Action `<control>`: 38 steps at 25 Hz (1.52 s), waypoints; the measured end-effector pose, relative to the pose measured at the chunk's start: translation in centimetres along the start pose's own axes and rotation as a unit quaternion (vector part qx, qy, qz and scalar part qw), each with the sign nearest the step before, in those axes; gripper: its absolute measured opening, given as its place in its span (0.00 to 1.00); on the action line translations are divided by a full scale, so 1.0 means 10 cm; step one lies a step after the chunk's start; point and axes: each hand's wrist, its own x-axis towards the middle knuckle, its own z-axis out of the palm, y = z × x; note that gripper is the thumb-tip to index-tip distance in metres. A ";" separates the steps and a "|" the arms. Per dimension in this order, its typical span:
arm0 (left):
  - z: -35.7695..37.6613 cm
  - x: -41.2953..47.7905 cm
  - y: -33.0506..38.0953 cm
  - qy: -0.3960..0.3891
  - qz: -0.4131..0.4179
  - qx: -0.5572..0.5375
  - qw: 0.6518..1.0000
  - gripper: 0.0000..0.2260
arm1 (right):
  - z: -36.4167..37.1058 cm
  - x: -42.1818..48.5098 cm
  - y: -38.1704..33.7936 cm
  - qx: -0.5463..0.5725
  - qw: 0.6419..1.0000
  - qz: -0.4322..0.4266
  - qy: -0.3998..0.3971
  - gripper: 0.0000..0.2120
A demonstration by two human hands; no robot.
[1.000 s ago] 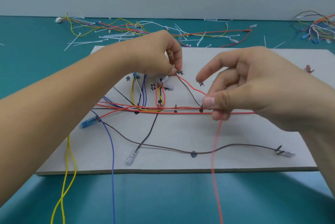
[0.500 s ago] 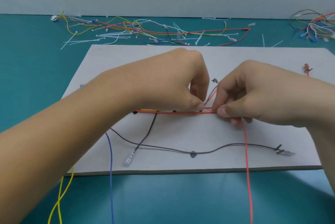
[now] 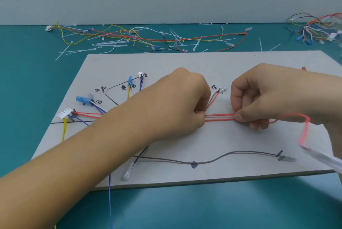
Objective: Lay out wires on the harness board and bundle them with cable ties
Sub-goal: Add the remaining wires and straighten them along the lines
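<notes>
The red wires [image 3: 219, 117] lie flat on the harness board [image 3: 185, 62]. They run from side to side, straight across in front of the person. Both hands are on them. The left hand [image 3: 185, 102] is curled up tight, and its fingers [image 3: 200, 117] pinch the red wires at one spot. The right hand [image 3: 262, 99] is a little way along to the right, and its fingers [image 3: 240, 117] pinch the same wires. The bit between the two hands looks pulled straight.

Past the right hand the red wire goes on to the right, then bends down in a loop (that part is blurry, so I cannot tell where it ends). So the loose part lies on the right, and the right hand is nearer to it. I think the next move is to slide that hand along and lay the loose part flat, while the left hand holds its spot.

The cable ties [image 3: 109, 44] are at the back of the table [image 3: 27, 89], well apart from both hands.
</notes>
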 end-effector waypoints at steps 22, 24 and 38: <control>0.01 -0.06 -0.15 -0.002 0.038 -0.060 0.997 0.02 | -0.10 -0.11 -0.05 -0.138 0.987 0.024 0.083 0.18; 0.02 -0.05 -0.14 0.003 0.063 -0.049 0.997 0.03 | -0.09 -0.10 -0.05 -0.147 0.985 0.022 0.092 0.20; -0.13 0.04 -0.18 -0.056 0.051 -0.084 0.994 0.05 | -0.05 -0.08 -0.06 -0.139 0.982 -0.001 0.125 0.15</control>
